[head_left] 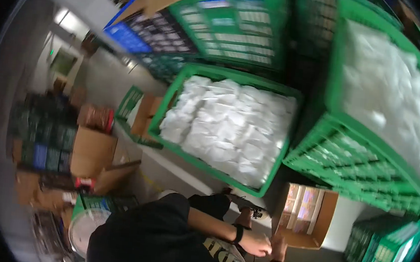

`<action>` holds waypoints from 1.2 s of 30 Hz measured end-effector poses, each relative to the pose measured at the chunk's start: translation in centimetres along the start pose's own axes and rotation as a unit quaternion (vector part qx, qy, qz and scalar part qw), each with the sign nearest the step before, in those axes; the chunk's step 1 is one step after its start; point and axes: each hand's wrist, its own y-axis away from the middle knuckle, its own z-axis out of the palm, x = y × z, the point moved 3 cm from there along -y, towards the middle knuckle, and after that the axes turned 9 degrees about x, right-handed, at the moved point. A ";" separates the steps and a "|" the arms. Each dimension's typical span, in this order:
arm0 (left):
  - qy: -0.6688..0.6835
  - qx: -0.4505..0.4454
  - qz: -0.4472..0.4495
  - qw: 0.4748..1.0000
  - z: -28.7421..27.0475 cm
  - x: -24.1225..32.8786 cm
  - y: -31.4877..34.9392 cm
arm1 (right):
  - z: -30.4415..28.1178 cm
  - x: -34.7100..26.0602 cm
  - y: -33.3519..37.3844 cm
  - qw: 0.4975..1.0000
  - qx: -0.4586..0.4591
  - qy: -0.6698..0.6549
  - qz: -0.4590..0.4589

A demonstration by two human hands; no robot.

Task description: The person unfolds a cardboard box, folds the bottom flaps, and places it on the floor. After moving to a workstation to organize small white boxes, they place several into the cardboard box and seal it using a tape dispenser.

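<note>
Near the lower middle, my left hand reaches in from the left, a black band on its wrist. Its fingers are curled, and anything inside them is too small or hidden to make out. Close beside it is my right hand, also with a black wristband, coming up from the lower edge. Its fingertips overlap the near left corner of an open cardboard box; blur hides their grip. Inside that box lie several shiny, orange-pink packs. Beyond my hands stands a green crate filled with white wrapped pieces.
At the right, a taller green crate holds more white wrapped items. Green crates stack up at the back. Cardboard boxes and a round white fan-like object stand at the left. Another green crate sits lower right.
</note>
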 end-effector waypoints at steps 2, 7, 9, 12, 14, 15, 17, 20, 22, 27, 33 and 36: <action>-0.036 0.093 -0.015 0.995 -5.6 0.2 3.7 | -1.4 2.5 2.4 0.986 -0.018 0.144 0.081; -0.005 0.276 -0.194 0.941 -18.5 -1.8 20.0 | -2.2 2.2 6.3 0.949 0.065 0.090 0.295; 0.065 0.432 -0.205 0.876 -23.6 -2.5 27.0 | -0.3 0.4 6.7 0.948 0.060 0.057 0.307; 0.053 0.624 -0.316 0.713 -31.3 -7.1 41.6 | 6.5 -3.5 10.2 0.948 0.023 0.171 0.267; -0.153 0.707 -0.394 0.567 -35.9 -11.7 51.9 | 14.2 -6.3 13.0 0.942 0.016 0.228 0.246; -0.209 0.692 -0.458 0.517 -37.5 -13.9 55.9 | 17.2 -6.9 14.3 0.939 0.016 0.247 0.239; -0.273 0.687 -0.417 0.528 -38.9 -20.2 61.7 | 21.9 -6.8 16.2 0.930 -0.005 0.266 0.254; -0.279 0.633 -0.449 0.565 -41.0 -24.9 61.3 | 27.7 -6.2 17.9 0.920 -0.020 0.260 0.293; -0.171 0.511 -0.524 0.660 -43.4 -29.0 59.6 | 30.4 -6.2 18.1 0.913 -0.029 0.235 0.332; -0.176 0.487 -0.560 0.646 -34.1 -41.1 67.9 | 38.9 -10.5 13.5 0.933 -0.152 0.266 0.190; 0.000 0.578 -0.600 0.553 -33.9 -36.8 68.3 | 50.5 -20.3 13.4 0.801 -0.279 0.529 -0.037; -0.123 0.358 -0.674 0.634 -32.4 -31.0 67.8 | 51.0 -21.4 12.8 0.791 -0.300 0.531 -0.051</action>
